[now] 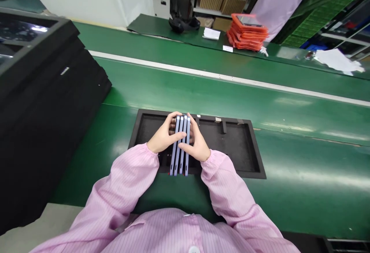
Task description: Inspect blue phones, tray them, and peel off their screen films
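Note:
Between my two hands stands a row of several slim phones (180,150), on edge and side by side, with lilac-blue metal sides and a small port slot at each near end. My left hand (166,134) grips the row from the left, its thumb across the upper edges. From the right, my right hand (196,141) closes on the same phones, its thumb also over the edges. Below them lies a black foam tray (231,145) with shallow compartments. The phones hide part of its middle, and I cannot tell whether they touch it.
A tall stack of black trays (49,102) rises at the left. Along the back ledge are a pile of orange-red packets (247,33), a white paper (211,34) and a black object (184,23). A pale strip (225,77) runs across the green bench (312,164).

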`<move>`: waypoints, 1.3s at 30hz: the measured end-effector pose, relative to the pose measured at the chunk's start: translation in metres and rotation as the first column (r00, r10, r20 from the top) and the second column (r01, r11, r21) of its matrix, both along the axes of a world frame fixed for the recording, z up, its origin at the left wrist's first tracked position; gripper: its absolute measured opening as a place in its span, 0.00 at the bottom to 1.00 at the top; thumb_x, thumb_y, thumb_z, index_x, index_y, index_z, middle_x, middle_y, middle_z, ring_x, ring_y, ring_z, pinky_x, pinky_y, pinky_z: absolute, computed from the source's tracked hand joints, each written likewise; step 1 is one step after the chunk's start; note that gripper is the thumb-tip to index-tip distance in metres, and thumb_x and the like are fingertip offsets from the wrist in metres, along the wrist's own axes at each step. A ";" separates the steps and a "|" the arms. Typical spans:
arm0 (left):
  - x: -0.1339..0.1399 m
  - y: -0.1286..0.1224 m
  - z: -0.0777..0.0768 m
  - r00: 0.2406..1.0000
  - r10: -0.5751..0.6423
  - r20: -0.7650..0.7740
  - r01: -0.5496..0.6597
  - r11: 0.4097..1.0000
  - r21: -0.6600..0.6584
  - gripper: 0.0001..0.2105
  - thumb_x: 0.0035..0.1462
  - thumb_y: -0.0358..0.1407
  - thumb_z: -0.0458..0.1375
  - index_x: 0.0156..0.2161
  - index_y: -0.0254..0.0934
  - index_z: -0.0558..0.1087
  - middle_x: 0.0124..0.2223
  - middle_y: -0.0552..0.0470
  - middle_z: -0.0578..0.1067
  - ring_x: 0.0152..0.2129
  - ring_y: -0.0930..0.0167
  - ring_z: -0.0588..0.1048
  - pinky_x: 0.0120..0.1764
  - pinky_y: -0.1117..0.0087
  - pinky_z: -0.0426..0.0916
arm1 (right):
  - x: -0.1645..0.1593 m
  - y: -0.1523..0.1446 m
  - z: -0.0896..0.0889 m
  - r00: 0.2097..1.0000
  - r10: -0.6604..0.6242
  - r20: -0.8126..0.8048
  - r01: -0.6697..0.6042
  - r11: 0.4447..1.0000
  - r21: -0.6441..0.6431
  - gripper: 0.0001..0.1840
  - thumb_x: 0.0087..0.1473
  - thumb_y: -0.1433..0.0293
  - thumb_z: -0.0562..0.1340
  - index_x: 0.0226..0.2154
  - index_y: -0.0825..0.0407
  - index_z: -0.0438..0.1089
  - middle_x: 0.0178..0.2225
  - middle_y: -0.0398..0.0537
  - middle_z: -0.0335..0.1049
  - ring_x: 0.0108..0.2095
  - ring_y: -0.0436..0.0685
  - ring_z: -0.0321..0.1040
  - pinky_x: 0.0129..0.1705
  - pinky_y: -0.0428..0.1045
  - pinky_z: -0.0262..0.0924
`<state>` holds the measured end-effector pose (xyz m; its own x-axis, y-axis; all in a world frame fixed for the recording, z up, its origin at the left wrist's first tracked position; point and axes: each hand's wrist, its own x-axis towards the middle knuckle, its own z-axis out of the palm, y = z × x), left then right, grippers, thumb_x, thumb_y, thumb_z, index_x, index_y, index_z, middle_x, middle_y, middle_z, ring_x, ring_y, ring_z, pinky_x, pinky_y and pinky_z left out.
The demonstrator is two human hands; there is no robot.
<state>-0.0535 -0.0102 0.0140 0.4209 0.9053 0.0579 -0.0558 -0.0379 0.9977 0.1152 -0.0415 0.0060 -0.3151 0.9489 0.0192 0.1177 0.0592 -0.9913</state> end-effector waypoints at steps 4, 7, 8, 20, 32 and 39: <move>-0.002 -0.007 0.008 0.998 0.061 0.016 -0.063 0.985 0.158 0.29 0.48 0.39 0.68 0.54 0.45 0.63 0.54 0.45 0.67 0.49 0.60 0.70 0.49 0.63 0.68 | 0.000 -0.001 0.009 1.000 0.006 -0.031 -0.001 0.987 0.158 0.63 0.45 0.62 0.71 0.69 0.45 0.28 0.64 0.58 0.48 0.58 0.67 0.60 0.52 0.59 0.66; -0.003 -0.011 0.007 0.992 0.092 0.085 -0.120 0.887 0.445 0.30 0.44 0.41 0.71 0.52 0.46 0.66 0.56 0.44 0.63 0.55 0.56 0.66 0.57 0.55 0.62 | 0.007 -0.001 0.007 1.000 0.006 0.022 -0.013 0.937 0.348 0.65 0.42 0.63 0.73 0.69 0.44 0.31 0.63 0.59 0.49 0.60 0.70 0.58 0.57 0.64 0.61; -0.004 -0.011 0.004 0.992 0.071 0.108 -0.119 0.833 0.541 0.30 0.42 0.41 0.72 0.51 0.47 0.66 0.56 0.44 0.62 0.56 0.56 0.65 0.58 0.54 0.61 | 0.011 -0.001 0.004 0.999 0.007 0.053 -0.028 0.907 0.420 0.64 0.41 0.62 0.74 0.69 0.43 0.34 0.63 0.59 0.50 0.59 0.71 0.58 0.57 0.66 0.60; 0.004 -0.023 -0.028 0.958 -0.060 0.280 -0.178 0.640 0.747 0.61 0.36 0.55 0.71 0.68 0.38 0.42 0.53 0.36 0.67 0.49 0.55 0.72 0.51 0.53 0.70 | 0.006 -0.007 -0.022 0.998 -0.058 0.034 0.004 0.559 0.829 0.69 0.40 0.52 0.74 0.69 0.47 0.30 0.60 0.63 0.55 0.54 0.69 0.65 0.53 0.63 0.65; 0.000 -0.031 -0.016 0.990 0.023 0.136 -0.124 0.588 0.799 0.52 0.40 0.57 0.68 0.65 0.32 0.55 0.51 0.39 0.71 0.46 0.56 0.73 0.50 0.59 0.71 | 0.008 -0.012 -0.019 0.988 -0.108 0.106 -0.020 0.604 0.797 0.54 0.38 0.48 0.71 0.62 0.49 0.52 0.50 0.57 0.68 0.47 0.67 0.70 0.49 0.59 0.68; 0.001 -0.037 -0.009 0.995 0.047 0.093 -0.103 0.587 0.803 0.44 0.45 0.56 0.65 0.62 0.32 0.58 0.50 0.38 0.71 0.45 0.56 0.74 0.49 0.56 0.72 | 0.006 -0.013 -0.012 0.993 -0.089 0.072 -0.008 0.574 0.819 0.50 0.42 0.48 0.69 0.62 0.50 0.54 0.48 0.55 0.68 0.46 0.64 0.70 0.48 0.58 0.69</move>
<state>-0.0528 -0.0476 0.0053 0.3241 0.5042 0.8004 -0.0684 -0.8314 0.5514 0.1210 -0.0546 -0.0065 -0.3228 0.5568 0.7654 0.2300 0.8306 -0.5072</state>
